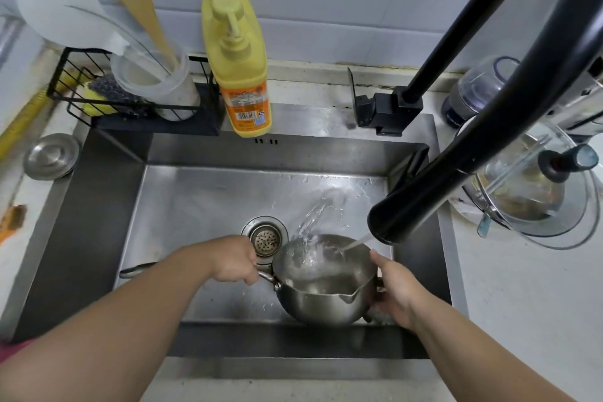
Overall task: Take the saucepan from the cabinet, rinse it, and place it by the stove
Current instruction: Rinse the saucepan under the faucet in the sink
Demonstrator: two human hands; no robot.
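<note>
Saucepan [326, 294], small, round and made of shiny steel, is held low inside the sink [107, 192], near its front wall and just right of the drain strainer [265, 238]. A pouring lip juts from the rim facing the viewer. The left hand [235, 259] is closed around the pan's handle, so most of the handle is hidden. The right hand [396, 290] cups the pan's right side, fingers wrapped underneath and out of sight, thumb lying along the rim.

A matte black faucet [509, 147] curves in from the upper right; the top of its arch is cut off by the frame. Water [354, 242] streams from its spout into the pan, splashing over the far rim onto the wet sink floor. How full the pan is cannot be made out through the churning water.

The sink is brushed stainless steel, rectangular, with dark sloped walls. On its back ledge stands a yellow pump bottle [239, 52] with an orange label. Left of it, a black wire rack [130, 101] holds a sponge [101, 95] and a cloudy plastic cup [156, 81] containing a white rice paddle [62, 10] and a wooden utensil, its top cropped. A round steel sink plug [51, 156] lies on the left counter. At right, a glass lid [538, 192] covers a pot whose contents are blurred.
</note>
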